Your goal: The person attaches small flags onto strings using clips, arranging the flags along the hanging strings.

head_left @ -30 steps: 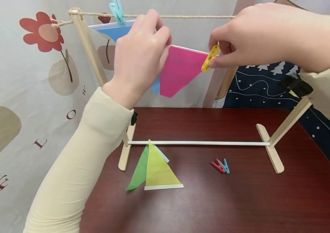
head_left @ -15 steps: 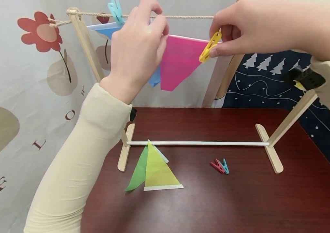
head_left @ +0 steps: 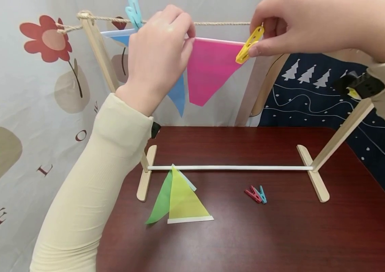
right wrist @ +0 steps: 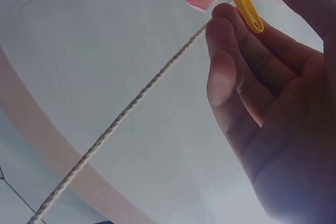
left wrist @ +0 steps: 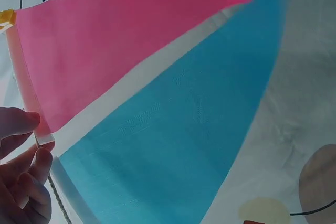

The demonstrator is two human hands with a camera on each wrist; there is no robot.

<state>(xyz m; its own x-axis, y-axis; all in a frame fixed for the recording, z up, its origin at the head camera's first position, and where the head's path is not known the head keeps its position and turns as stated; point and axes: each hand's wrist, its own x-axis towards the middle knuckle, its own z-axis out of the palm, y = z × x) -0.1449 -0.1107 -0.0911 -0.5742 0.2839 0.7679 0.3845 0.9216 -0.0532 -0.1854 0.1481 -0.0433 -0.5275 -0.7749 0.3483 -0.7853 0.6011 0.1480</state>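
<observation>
My left hand (head_left: 158, 56) pinches the upper left corner of a pink pennant (head_left: 212, 68) close to the rope (head_left: 226, 23). At the pennant's other top corner, my right hand (head_left: 296, 28) holds a yellow clothespin (head_left: 249, 44) between thumb and fingers. Whether the clothespin's tips grip both pennant and rope, I cannot tell. Behind my left hand hangs a blue pennant (left wrist: 173, 129), with a light blue clothespin (head_left: 133, 14) at its top on the rope. The left wrist view shows my fingertips (left wrist: 31, 121) on the pink pennant's white edge.
A wooden stand with a white crossbar (head_left: 229, 168) rises from the dark red table (head_left: 246, 241). Green (head_left: 161, 200) and yellow (head_left: 187, 198) pennants lie overlapping at its left foot. A red clothespin (head_left: 253, 194) and a blue clothespin (head_left: 262, 195) lie right of centre.
The pink pennant's top edge and the yellow clothespin have risen nearer the rope, with my right hand moving up. More of the blue pennant's lower tip now shows.
</observation>
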